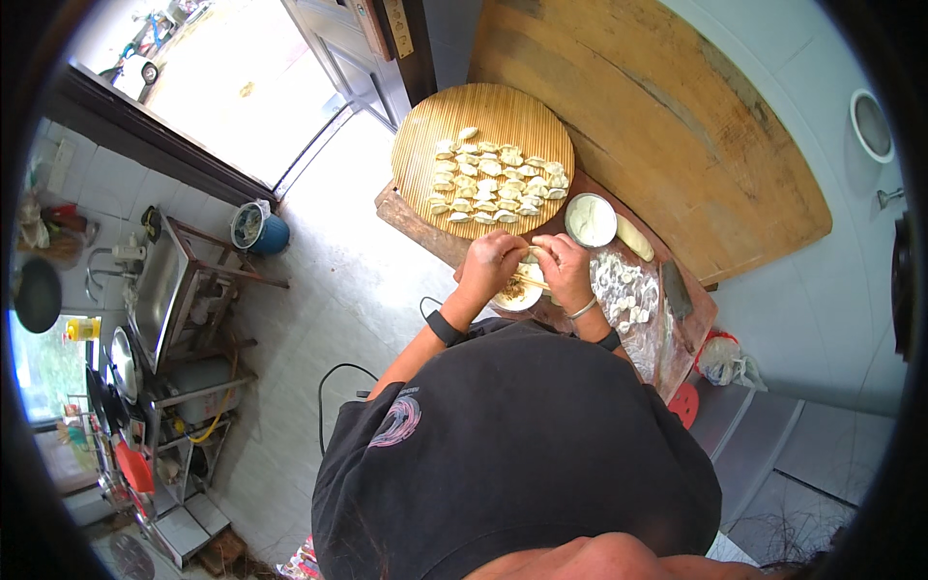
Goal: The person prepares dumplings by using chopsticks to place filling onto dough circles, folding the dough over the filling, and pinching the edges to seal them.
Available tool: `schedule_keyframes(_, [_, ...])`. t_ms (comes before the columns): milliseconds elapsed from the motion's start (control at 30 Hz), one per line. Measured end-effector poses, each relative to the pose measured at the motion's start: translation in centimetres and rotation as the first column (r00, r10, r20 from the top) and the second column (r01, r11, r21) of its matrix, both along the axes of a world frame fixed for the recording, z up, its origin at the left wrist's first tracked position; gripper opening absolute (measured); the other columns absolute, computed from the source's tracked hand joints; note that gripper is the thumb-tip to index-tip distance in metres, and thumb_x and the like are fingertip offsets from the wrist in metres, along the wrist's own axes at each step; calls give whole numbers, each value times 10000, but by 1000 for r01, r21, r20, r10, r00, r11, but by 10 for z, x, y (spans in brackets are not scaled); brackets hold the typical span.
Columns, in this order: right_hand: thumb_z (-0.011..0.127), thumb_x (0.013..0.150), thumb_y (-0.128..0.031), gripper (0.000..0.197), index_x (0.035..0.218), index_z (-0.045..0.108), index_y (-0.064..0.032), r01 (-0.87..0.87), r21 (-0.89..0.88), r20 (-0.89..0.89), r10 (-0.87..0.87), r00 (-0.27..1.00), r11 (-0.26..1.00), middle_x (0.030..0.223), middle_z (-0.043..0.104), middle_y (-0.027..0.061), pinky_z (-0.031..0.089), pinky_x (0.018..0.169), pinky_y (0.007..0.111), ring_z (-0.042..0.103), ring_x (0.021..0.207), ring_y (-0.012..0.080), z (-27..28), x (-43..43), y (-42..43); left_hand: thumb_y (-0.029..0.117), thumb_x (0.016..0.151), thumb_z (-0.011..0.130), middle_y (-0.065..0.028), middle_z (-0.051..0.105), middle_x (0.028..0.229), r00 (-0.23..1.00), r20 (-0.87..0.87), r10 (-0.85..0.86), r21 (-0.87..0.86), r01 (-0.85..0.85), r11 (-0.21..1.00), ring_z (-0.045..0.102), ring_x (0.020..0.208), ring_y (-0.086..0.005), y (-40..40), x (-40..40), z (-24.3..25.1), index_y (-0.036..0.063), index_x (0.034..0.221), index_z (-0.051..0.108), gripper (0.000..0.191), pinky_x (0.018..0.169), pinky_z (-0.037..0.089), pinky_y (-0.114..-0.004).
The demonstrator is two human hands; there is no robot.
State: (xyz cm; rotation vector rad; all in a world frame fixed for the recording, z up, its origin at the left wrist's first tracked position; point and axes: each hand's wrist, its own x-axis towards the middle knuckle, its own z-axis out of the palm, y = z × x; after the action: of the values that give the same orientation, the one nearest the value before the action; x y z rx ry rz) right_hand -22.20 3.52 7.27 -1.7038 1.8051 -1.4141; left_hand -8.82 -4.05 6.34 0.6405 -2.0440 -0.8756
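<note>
Over a bowl of filling (513, 296), my left hand (493, 262) and my right hand (567, 270) pinch the edges of one dumpling (533, 251) between their fingertips. Chopsticks (531, 280) rest across the bowl, partly hidden by my hands. Just beyond, a round slatted tray (420, 119) carries rows of folded dumplings (487, 185). To the right of my right hand stands a bowl of white flour (591, 220), with a roll of dough (634, 238) beside it. Small cut dough pieces (632, 313) lie on the floured board (605, 270).
A dark, flat blade (676, 290) lies at the board's right side. A large wooden board (674, 109) leans against the wall behind. Off to the left are a blue bucket (270, 233), a metal sink (156, 308) and an open doorway (290, 138). A black cable (322, 399) hangs near my left side.
</note>
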Motion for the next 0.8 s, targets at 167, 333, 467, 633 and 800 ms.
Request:
schedule_keyframes(167, [560,739,22,151,888,575,32,11,100,400,-51,915,995,697,519,39,459,496,193,528,594,83,-11,-1,0,29,646,617,-108,565,658,1000,5,-10,289,8,957,560,572,-229,-2,5,-8,14,805,620,159,518,438,-304])
schedule_keyframes(333, [543,744,28,75,811,576,28,31,226,502,-143,853,974,681,540,46,443,450,182,520,517,76,-14,0,-2,5,643,601,-99,576,662,999,14,46,191,-48,980,564,576,-225,-1,6,-1,19,826,618,185,527,445,-294])
schedule_keyframes(467, [545,737,22,22,719,557,17,18,261,421,-131,898,965,630,545,53,424,446,203,529,514,98,-12,1,-3,-11,643,589,-97,577,658,998,9,54,231,-55,971,566,584,-230,0,6,2,27,840,616,202,536,449,-300])
schedule_keyframes(633, [558,705,5,21,702,546,23,22,91,234,-42,971,996,632,545,98,420,482,257,537,527,157,-28,-3,-6,-11,655,579,-96,569,644,1000,3,25,151,-25,988,560,572,-214,-4,3,-6,19,842,615,193,532,446,-297])
schedule_keyframes(800, [555,714,-5,28,719,551,23,-91,251,406,-20,914,964,680,535,69,424,471,234,527,525,119,-29,-6,-6,21,675,605,-75,562,639,998,26,-48,356,36,934,546,545,-157,-12,3,-37,-5,818,607,145,503,437,-261])
